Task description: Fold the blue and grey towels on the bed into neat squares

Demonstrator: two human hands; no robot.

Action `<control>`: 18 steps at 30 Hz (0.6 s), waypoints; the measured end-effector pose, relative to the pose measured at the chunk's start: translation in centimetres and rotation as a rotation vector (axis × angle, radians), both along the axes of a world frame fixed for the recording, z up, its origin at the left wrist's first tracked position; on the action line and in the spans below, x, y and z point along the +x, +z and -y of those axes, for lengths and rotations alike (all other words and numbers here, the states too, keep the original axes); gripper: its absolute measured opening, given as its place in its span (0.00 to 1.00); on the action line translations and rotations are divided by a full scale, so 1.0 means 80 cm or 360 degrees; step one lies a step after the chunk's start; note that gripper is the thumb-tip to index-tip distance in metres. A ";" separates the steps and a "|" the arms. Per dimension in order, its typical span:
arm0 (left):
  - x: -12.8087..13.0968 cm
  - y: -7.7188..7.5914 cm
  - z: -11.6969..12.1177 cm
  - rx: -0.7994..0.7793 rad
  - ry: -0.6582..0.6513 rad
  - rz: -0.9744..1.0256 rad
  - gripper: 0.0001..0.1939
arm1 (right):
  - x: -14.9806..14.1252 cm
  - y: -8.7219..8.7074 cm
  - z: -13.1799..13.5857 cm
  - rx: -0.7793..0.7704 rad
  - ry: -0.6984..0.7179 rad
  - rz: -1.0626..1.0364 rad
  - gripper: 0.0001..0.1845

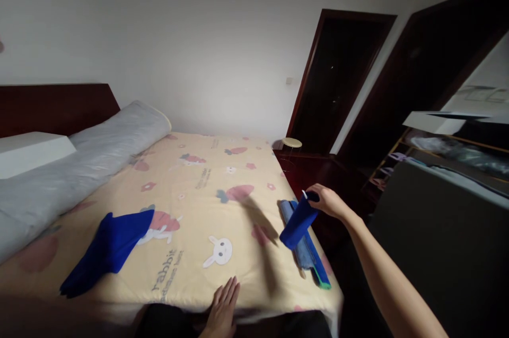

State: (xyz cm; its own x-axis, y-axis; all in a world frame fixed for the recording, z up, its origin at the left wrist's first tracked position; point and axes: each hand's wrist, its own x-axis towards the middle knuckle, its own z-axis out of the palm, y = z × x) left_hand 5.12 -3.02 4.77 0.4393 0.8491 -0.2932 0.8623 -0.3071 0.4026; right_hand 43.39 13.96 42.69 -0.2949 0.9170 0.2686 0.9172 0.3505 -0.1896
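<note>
My right hand [326, 201] grips the upper end of a folded blue cloth [297, 224], with a small white bit showing at its top. The cloth is held tilted above a row of folded blue cloths [305, 256] by the bed's right edge. One of these is lighter blue, another has a green end. My left hand [224, 303] lies flat on the near edge of the bed, fingers stretched out, holding nothing. A loosely spread dark blue cloth [109, 245] lies to the left on the patterned bed sheet [199, 253].
A long grey roll [119, 128] and a white box [34, 149] lie along the headboard [59, 107]. A round stool [292, 143] stands beyond the bed. To the right are a dark panel [433, 242] and a loaded shelf [457, 141].
</note>
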 end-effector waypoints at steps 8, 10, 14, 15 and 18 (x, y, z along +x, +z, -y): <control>0.004 0.028 0.005 -0.0046 0.0026 0.0003 0.55 | 0.029 -0.095 0.018 0.0543 -0.0550 0.0125 0.16; 0.007 0.040 0.008 -0.0043 0.0050 -0.0030 0.56 | 0.026 -0.161 0.041 0.0296 -0.0715 0.0160 0.15; 0.011 0.054 0.010 -0.0054 0.0076 -0.0071 0.56 | 0.015 -0.278 0.095 -0.0108 -0.0856 0.0161 0.12; 0.011 0.054 0.010 -0.0055 0.0072 -0.0075 0.56 | 0.014 -0.297 0.106 -0.0160 -0.0888 0.0154 0.12; 0.011 0.052 0.010 -0.0044 0.0058 -0.0067 0.56 | 0.022 -0.328 0.124 -0.0259 -0.0962 0.0127 0.13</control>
